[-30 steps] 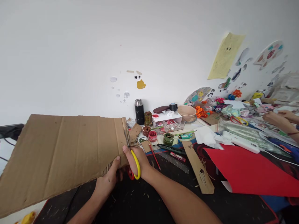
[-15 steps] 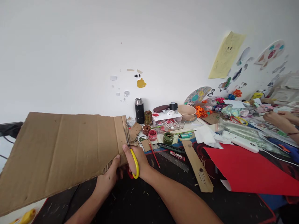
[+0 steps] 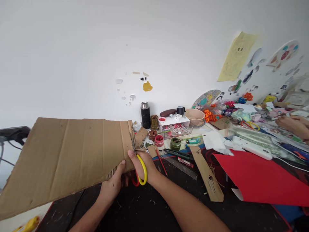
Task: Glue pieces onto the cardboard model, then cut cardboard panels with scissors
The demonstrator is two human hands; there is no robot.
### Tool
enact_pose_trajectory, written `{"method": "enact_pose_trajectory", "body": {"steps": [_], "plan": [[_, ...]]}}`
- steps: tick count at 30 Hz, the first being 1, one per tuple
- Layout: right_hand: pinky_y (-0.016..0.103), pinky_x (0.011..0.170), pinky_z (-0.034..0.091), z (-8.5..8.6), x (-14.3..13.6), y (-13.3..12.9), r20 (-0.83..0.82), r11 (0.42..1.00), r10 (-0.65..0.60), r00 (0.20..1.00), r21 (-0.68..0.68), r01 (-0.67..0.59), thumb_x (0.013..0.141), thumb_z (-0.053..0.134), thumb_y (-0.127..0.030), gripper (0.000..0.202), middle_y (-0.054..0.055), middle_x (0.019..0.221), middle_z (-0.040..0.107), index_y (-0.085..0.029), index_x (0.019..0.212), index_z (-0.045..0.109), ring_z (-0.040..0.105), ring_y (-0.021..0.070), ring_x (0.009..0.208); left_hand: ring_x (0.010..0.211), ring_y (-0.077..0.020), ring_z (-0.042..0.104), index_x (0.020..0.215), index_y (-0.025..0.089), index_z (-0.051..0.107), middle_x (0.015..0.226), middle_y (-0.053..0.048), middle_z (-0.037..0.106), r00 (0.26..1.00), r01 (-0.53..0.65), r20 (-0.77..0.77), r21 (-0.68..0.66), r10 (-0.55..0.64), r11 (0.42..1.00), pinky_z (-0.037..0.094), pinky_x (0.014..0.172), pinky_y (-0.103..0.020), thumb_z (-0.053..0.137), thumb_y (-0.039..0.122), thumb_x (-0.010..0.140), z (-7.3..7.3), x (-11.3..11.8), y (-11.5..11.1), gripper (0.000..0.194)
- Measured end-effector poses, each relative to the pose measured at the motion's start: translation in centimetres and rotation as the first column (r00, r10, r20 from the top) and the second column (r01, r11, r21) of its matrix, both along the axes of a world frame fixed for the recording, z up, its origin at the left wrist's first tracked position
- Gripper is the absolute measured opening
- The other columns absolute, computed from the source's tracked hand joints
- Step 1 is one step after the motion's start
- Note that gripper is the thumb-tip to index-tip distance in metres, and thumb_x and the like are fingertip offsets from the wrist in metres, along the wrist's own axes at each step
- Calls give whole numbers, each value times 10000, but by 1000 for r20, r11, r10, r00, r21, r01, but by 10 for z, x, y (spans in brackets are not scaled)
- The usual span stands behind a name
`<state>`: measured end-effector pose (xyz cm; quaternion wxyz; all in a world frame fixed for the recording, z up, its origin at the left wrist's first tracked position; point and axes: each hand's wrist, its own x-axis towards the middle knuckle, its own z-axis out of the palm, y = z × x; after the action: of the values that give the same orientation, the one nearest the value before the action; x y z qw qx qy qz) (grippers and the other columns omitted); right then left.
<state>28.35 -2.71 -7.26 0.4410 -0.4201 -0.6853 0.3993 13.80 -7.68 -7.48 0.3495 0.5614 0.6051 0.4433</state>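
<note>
A large brown sheet of corrugated cardboard (image 3: 82, 151) fills the left of the head view, raised and tilted above the dark mat. My left hand (image 3: 114, 177) grips its lower edge, thumb on the near face and fingers behind. My right hand (image 3: 143, 164) is closed around scissors (image 3: 145, 172) with one yellow and one red handle loop. Their blades point up along the cardboard's right end, where a narrow strip lies beside them. The far parts of the blades are partly hidden by the cardboard.
Behind stand a black flask (image 3: 145, 116), open paint jars (image 3: 159, 140) and a small drawer box (image 3: 175, 127). To the right lie a cardboard strip (image 3: 209, 177), a ruler (image 3: 182, 167) and red paper (image 3: 260, 177). Another person's hands (image 3: 292, 124) show at the far right.
The whole view has shifted slightly, so things sit a little further right. The scissor loops stand a little wider apart. Both hands keep their hold on the cardboard and the scissors.
</note>
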Motion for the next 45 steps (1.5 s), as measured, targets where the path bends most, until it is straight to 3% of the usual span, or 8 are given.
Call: {"method": "enact_pose_trajectory", "body": {"steps": [4,10,15,20,28,37,45], "plan": [[331,830,539,-2,1,2,-17,1000,3,1000,8,-3,1055,419,-760,695,98,928,793,-190,945,801,726,259,897,336,-167,463,491,255,611,364,-13,515,989,44,143,-38,-38,998,413,428,-297,436,716,931,1,3,2,661],[324,772,517,-4,3,5,7,999,13,1000,51,-13,1022,461,-788,681,67,819,747,-211,808,752,693,246,836,383,-158,520,409,260,555,400,-39,561,1000,-14,0,30,14,999,471,509,-285,454,701,940,-2,1,2,697],[310,727,506,-4,5,4,-8,999,28,1000,20,-28,991,511,-800,665,44,731,692,-213,731,684,676,238,804,340,-158,486,430,268,580,370,-22,536,999,15,39,28,-16,1000,447,455,-291,451,720,914,4,2,3,675],[289,684,482,-1,6,4,-33,998,60,998,-18,-60,970,527,-819,670,40,781,711,-201,786,710,647,207,750,346,-153,498,398,266,558,373,-30,539,998,-9,55,24,7,1000,450,455,-280,463,718,911,6,4,3,690],[282,644,428,-4,5,6,13,998,52,999,-25,-51,910,523,-897,722,28,745,648,-198,780,645,569,180,690,342,-148,469,451,245,607,372,-25,526,993,17,114,-29,-14,999,393,419,-273,449,709,923,-3,-2,8,681],[256,597,406,-4,6,6,32,997,72,997,-33,-71,906,566,-879,699,13,722,611,-195,784,631,538,164,670,332,-142,459,395,254,567,361,-27,510,997,13,76,-15,-12,1000,403,415,-273,464,738,887,11,2,4,698],[260,644,457,1,8,3,47,996,82,996,-33,-81,944,549,-847,713,43,757,698,-172,831,749,631,189,720,338,-146,462,454,243,600,376,-18,526,989,27,145,0,-27,1000,411,423,-271,461,668,952,-5,-1,9,669]]}}
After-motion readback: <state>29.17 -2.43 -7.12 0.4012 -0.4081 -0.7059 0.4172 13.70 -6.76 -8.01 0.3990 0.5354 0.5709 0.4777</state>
